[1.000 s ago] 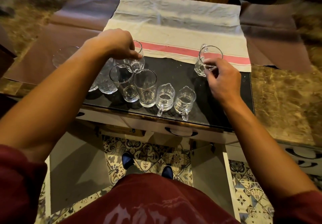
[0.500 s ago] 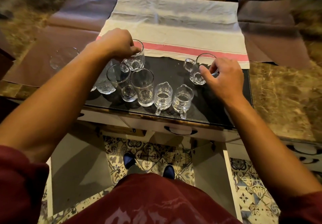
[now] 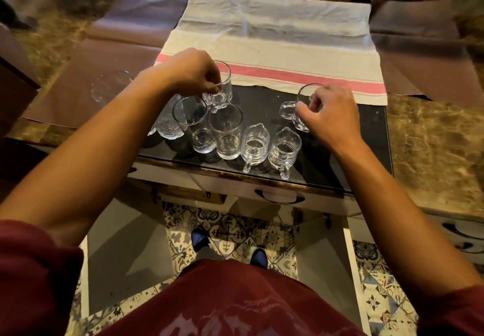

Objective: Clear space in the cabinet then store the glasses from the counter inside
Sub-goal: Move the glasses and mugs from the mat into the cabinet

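Several clear glasses stand on a black mat (image 3: 264,110) at the counter's front edge. My left hand (image 3: 188,72) grips the rim of a handled glass mug (image 3: 222,92) at the back of the group. My right hand (image 3: 330,112) holds another handled mug (image 3: 290,109) to the right, its handle pointing left. In front stand two tall tumblers (image 3: 226,131), two small handled mugs (image 3: 284,148) and a textured glass (image 3: 167,123). Below the counter the two cabinet doors (image 3: 327,257) stand open; the cabinet's inside is hidden.
A white cloth with a red stripe (image 3: 277,45) lies behind the mat. Brown placemats flank it, and a glass lid or dish (image 3: 110,88) rests on the left one. Drawers with dark handles (image 3: 279,197) sit under the marble counter. My feet stand on a patterned tile floor (image 3: 230,233).
My right hand has drawn its mug toward me off the cloth onto the black mat, turning the handle to the left. My left hand stays on its mug.
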Tool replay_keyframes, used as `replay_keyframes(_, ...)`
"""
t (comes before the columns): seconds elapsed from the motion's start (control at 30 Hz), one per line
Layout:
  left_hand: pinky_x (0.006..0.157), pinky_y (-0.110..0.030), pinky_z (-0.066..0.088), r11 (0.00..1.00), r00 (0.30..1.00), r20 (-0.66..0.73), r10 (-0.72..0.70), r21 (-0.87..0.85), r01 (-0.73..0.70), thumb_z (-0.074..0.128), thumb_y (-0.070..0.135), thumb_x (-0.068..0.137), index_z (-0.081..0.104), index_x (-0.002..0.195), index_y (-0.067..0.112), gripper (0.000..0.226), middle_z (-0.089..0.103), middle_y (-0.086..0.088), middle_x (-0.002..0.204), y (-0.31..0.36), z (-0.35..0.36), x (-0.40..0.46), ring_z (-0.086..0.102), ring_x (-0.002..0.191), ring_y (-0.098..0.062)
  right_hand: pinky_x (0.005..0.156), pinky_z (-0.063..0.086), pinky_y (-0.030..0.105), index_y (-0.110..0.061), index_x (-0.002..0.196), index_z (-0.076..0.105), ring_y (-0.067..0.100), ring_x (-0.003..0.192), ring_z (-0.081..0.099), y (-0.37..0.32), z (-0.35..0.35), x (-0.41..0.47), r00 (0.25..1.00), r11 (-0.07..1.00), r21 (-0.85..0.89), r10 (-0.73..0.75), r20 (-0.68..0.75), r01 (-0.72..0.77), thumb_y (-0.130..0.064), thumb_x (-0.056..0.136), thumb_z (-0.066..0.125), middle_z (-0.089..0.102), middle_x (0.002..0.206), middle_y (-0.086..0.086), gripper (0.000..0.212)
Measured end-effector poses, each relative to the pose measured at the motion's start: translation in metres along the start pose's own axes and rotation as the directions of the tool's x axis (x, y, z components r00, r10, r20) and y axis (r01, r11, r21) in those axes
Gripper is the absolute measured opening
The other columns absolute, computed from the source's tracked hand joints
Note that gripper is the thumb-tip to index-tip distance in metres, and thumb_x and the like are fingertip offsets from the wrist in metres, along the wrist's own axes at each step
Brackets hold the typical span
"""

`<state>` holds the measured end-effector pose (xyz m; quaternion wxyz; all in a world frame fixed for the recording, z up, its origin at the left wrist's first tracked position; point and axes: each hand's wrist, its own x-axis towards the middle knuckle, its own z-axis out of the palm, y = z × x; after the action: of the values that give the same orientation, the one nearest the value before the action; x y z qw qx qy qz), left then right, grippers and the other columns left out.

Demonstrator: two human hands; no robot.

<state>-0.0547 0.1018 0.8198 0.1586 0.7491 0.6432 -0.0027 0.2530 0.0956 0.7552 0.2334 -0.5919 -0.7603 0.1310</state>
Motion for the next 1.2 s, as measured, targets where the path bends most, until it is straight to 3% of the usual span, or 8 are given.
replay_keyframes(0.1,0.077,-0.032,0.056,0.999,1.000,0.029,-0.005,0.033,0.004,0.072,0.025,0.093,0.079,0.103,0.015,0.016,0.069,0.009,0.071,0.000,0.000,0.001,0.073,0.066,-0.013,0.098,0.039,0.039,-0.015,0.082,0.071,0.026,0.114,0.052,-0.005,-0.002,-0.001,0.998,0.998,-0.011,-0.059,-0.007,0.059,-0.039,0.087,0.060,0.067,0.113,0.002,0.028)
replay_keyframes(0.2,0.072,-0.030,0.054,1.000,1.000,0.026,-0.002,0.025,0.002,0.071,0.027,0.093,0.080,0.101,0.016,0.016,0.066,0.014,0.065,-0.002,0.002,0.002,0.072,0.063,-0.010,0.106,0.035,0.042,-0.018,0.087,0.077,0.025,0.121,0.050,-0.003,-0.007,-0.001,0.995,0.993,-0.069,-0.101,-0.014,0.099,-0.042,0.087,0.062,0.066,0.119,0.000,0.028)
replay_keyframes(0.47,0.059,-0.021,0.043,0.999,1.000,0.016,-0.023,0.039,0.023,0.072,0.033,0.092,0.080,0.101,0.018,0.019,0.060,0.021,0.058,-0.004,0.002,0.001,0.066,0.058,-0.004,0.098,0.040,0.042,-0.028,0.093,0.080,0.027,0.119,0.048,0.006,-0.026,-0.010,0.996,0.986,-0.145,-0.078,0.033,0.082,-0.036,0.081,0.073,0.066,0.118,-0.004,0.016)
replay_keyframes(0.6,0.070,-0.028,0.050,0.998,0.999,0.015,-0.028,0.059,0.027,0.071,0.036,0.093,0.079,0.105,0.019,0.022,0.063,0.019,0.060,0.001,-0.001,-0.002,0.069,0.062,-0.008,0.105,0.045,0.047,-0.027,0.100,0.081,0.030,0.122,0.054,0.016,-0.037,-0.015,0.997,0.993,-0.117,0.002,0.074,0.007,-0.018,0.082,0.068,0.067,0.128,0.000,0.024)
replay_keyframes(0.67,0.079,-0.035,0.054,0.995,0.999,-0.033,-0.041,0.087,0.044,0.070,0.038,0.093,0.079,0.108,0.021,0.024,0.075,0.005,0.078,0.004,-0.003,-0.003,0.071,0.076,-0.018,0.102,0.049,0.046,-0.025,0.102,0.080,0.028,0.119,0.061,0.016,-0.041,-0.019,0.999,0.998,-0.064,0.005,0.045,-0.002,-0.022,0.081,0.066,0.070,0.126,-0.001,0.025)
replay_keyframes(0.77,0.084,-0.041,0.056,0.990,0.996,-0.086,-0.030,0.136,0.042,0.070,0.037,0.094,0.078,0.111,0.023,0.024,0.078,-0.005,0.102,0.007,-0.004,-0.003,0.068,0.091,-0.028,0.096,0.053,0.042,-0.025,0.104,0.079,0.023,0.108,0.067,0.012,-0.041,-0.026,1.000,1.000,-0.028,-0.008,0.021,0.008,-0.036,0.084,0.061,0.075,0.116,-0.003,0.029)
replay_keyframes(0.97,0.085,-0.042,0.054,0.989,0.982,-0.181,0.057,0.142,-0.031,0.067,0.036,0.095,0.078,0.111,0.020,0.025,0.077,-0.007,0.107,0.024,-0.003,-0.003,0.067,0.097,-0.031,0.087,0.054,0.043,-0.027,0.104,0.075,0.026,0.102,0.067,0.018,-0.031,-0.026,0.997,0.997,-0.082,0.021,0.070,-0.016,-0.051,0.093,0.062,0.073,0.113,-0.001,0.030)
replay_keyframes(1.2,0.082,-0.035,0.047,0.985,0.950,-0.265,0.168,0.070,-0.155,0.067,0.033,0.096,0.077,0.109,0.016,0.023,0.077,-0.007,0.107,0.059,-0.004,-0.001,0.069,0.097,-0.027,0.080,0.045,0.034,-0.018,0.098,0.075,0.026,0.095,0.065,0.021,-0.025,-0.024,0.998,1.000,-0.014,0.010,0.069,-0.009,-0.044,0.095,0.066,0.070,0.104,0.004,0.028)
